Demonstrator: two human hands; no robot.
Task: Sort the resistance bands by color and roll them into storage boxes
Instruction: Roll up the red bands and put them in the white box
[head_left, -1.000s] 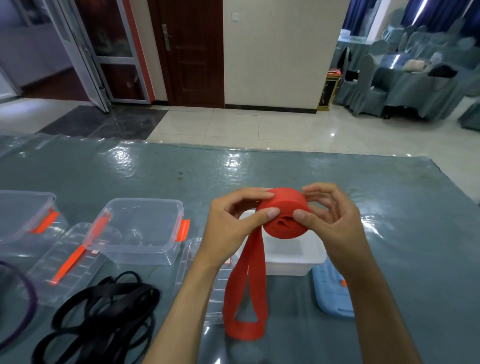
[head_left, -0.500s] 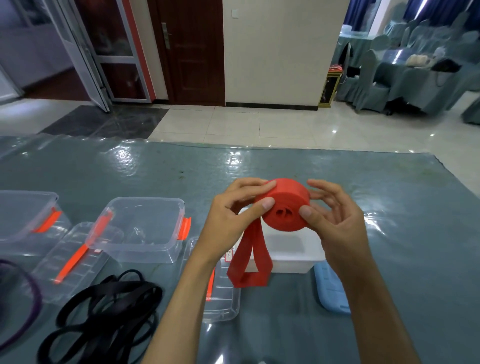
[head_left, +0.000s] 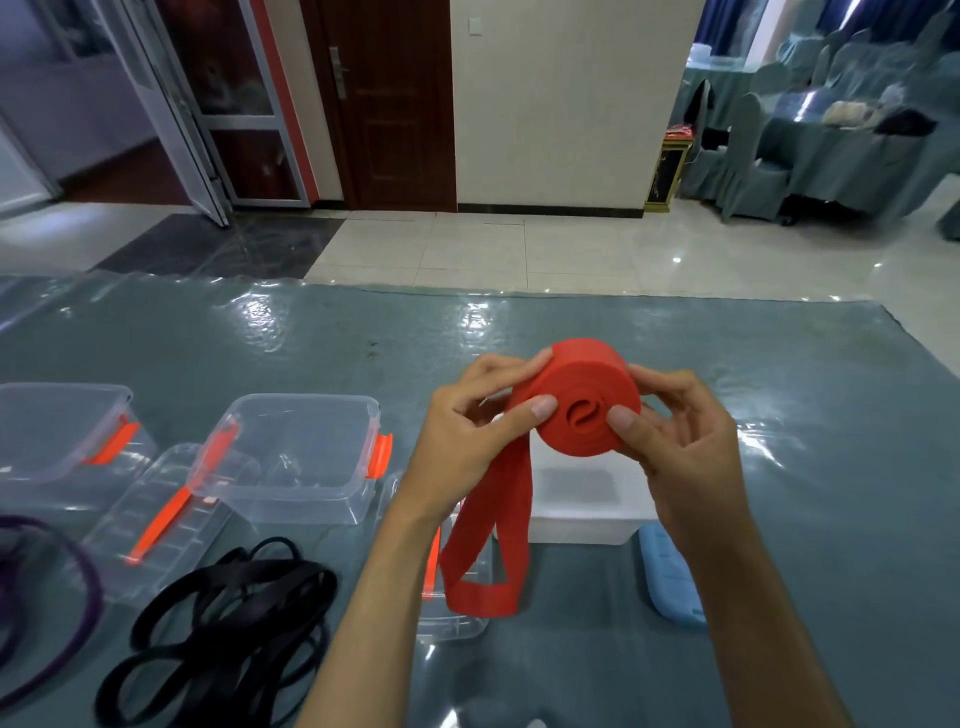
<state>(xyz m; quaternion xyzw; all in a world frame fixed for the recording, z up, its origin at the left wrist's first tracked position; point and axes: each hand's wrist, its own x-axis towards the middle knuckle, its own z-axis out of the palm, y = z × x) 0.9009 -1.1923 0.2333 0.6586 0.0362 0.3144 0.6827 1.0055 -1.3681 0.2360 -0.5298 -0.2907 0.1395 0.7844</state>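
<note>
I see the left hand and right hand both grasping the rolled red rubber resistance band with curled fingers, above the white opaque storage box on the grey desk; its loose loop hangs down. Black bands lie near left.

Both forearms raised, converging mid-view. Left hand and right hand facing each other, fingers curled, thumbs fwd, pinching red band roll from opp. sides.
</note>
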